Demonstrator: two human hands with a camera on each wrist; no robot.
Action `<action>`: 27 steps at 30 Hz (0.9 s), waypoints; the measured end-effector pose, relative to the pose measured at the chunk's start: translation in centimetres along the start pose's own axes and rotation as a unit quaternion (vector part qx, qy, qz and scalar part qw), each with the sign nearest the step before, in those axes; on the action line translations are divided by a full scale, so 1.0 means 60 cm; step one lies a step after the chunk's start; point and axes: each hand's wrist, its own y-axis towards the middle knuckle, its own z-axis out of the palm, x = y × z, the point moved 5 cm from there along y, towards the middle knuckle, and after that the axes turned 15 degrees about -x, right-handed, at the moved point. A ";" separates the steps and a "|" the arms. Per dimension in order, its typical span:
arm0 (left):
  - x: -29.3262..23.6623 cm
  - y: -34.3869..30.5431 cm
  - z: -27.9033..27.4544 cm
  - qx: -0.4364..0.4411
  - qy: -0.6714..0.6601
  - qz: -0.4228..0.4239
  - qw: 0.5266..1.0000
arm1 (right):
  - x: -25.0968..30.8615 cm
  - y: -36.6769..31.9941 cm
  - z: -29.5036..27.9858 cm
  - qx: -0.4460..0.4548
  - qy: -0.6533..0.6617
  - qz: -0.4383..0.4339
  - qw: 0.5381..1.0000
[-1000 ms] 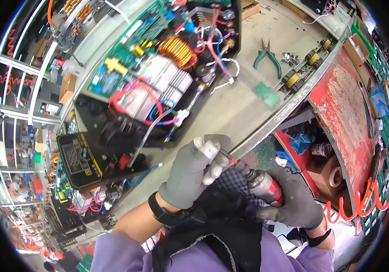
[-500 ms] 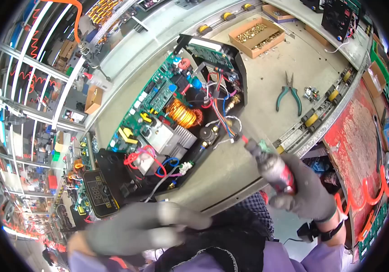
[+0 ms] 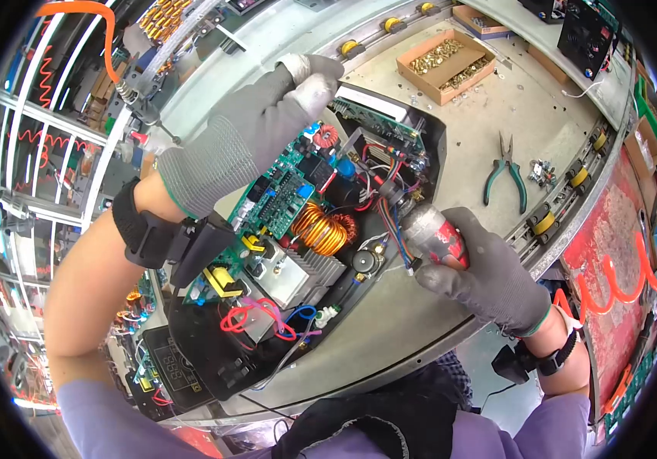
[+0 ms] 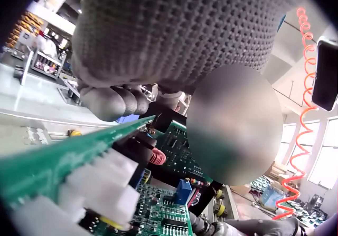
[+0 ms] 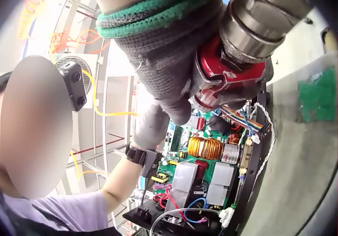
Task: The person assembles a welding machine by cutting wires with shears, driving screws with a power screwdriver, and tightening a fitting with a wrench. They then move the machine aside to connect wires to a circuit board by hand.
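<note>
In the head view my gloved right hand (image 3: pixel 485 268) grips a red and silver power driver (image 3: pixel 437 236), its tip pointing into the far end of an opened black unit. That unit holds green circuit boards (image 3: pixel 286 195), a copper coil (image 3: pixel 321 229) and a silver heatsink (image 3: pixel 286 275). My gloved left hand (image 3: pixel 267 115) reaches over the far-left corner of the unit, fingers bent at its upper edge; what they touch is hidden. In the right wrist view the driver (image 5: pixel 232 70) sits in the right hand above the boards.
Green-handled pliers (image 3: pixel 506 174) lie right of the unit, near small loose screws (image 3: pixel 544 173). Behind stands a cardboard box of brass parts (image 3: pixel 446 67). A roller rail (image 3: pixel 544 223) runs along the right edge. A display panel (image 3: pixel 174 369) is at the lower left.
The left hand has moved from the near edge up to the unit's far corner. The right hand has brought the driver forward and left, over the unit's inside.
</note>
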 end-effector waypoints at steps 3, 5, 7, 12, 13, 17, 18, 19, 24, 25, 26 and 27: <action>-0.007 -0.002 0.008 -0.004 -0.018 -0.039 0.999 | 0.000 0.004 0.003 0.000 -0.015 -0.003 1.000; -0.015 -0.002 0.015 -0.007 -0.013 -0.074 0.997 | 0.000 0.006 0.006 0.000 -0.014 -0.005 1.000; -0.012 -0.005 0.019 -0.008 -0.008 -0.105 0.994 | 0.003 0.008 0.007 0.008 -0.003 -0.011 1.000; 0.020 -0.008 0.017 -0.076 -0.043 -0.209 0.974 | 0.021 0.013 0.002 0.005 -0.080 -0.024 0.996; 0.029 -0.007 0.016 -0.099 -0.102 -0.197 0.970 | 0.025 0.013 -0.001 0.003 -0.108 -0.026 0.994; 0.039 -0.011 0.017 -0.092 -0.129 -0.230 0.960 | 0.036 0.021 -0.012 0.006 -0.148 -0.031 0.988; 0.038 -0.012 0.018 -0.091 -0.134 -0.229 0.960 | 0.040 0.022 -0.012 0.008 -0.149 -0.030 0.988; 0.037 -0.013 0.018 -0.090 -0.139 -0.228 0.959 | 0.043 0.023 -0.012 0.007 -0.171 -0.032 0.985; 0.033 -0.012 0.021 -0.078 -0.172 -0.217 0.958 | 0.050 0.024 -0.014 -0.006 -0.217 -0.053 0.975; 0.031 -0.012 0.022 -0.077 -0.188 -0.216 0.955 | 0.053 0.022 -0.014 -0.002 -0.228 -0.063 0.972; 0.028 -0.013 0.024 -0.076 -0.217 -0.220 0.948 | 0.056 0.021 -0.013 0.001 -0.238 -0.072 0.969; 0.023 -0.014 0.027 -0.075 -0.245 -0.223 0.940 | 0.057 0.020 -0.014 0.000 -0.239 -0.073 0.968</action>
